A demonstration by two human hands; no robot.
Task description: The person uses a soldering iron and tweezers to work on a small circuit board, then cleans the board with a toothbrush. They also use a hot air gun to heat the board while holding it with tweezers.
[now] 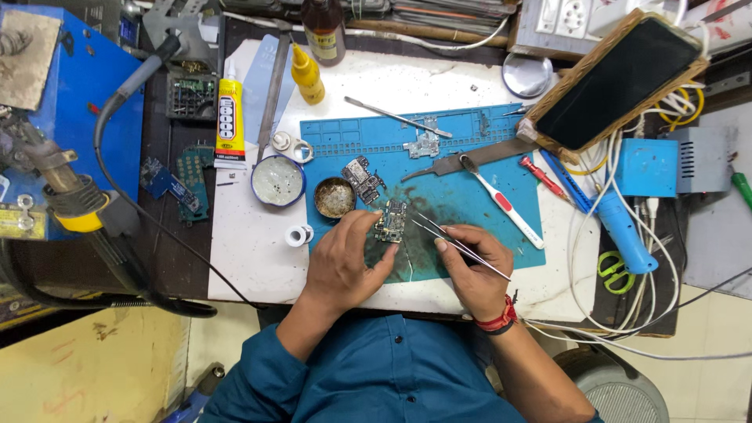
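Small dark circuit board [391, 221], rectangular and studded with tiny metal components, lies on the blue silicone work mat [470, 200], near its front left part, where the mat is smudged black.

Head view: left hand [342, 262] rests on the mat, thumb and fingertips closed on the board's lower left edge, pinning it. Right hand [474, 270] pinches thin, straight steel tweezers [458, 245]; their points sit just beside the board's right edge, and whether they touch it I cannot tell. A red thread band wraps the right wrist. Both sleeves are dark teal cloth.

On the mat: a second, larger dark circuit board [363, 178] just above the first, a small silvery metal shield piece [424, 145], a slim metal pry tool [395, 116] lying diagonally, and a white toothbrush with a red grip [501, 201]. A round brass-coloured tin [335, 197] with brown crusted residue stands at the mat's left edge; beside it, on the white table top [251, 251], a round blue-rimmed tin [278, 180] of greyish paste and a small white solder spool [298, 235].

Further left lies a yellow and white glue tube [229, 125]; a yellow plastic squeeze bottle [307, 73] stands behind. At right, a blue plastic soldering iron handle [623, 231] lies among white cables, near green-handled scissors [615, 272]. A black phone [615, 82] rests in a wooden frame, tilted.
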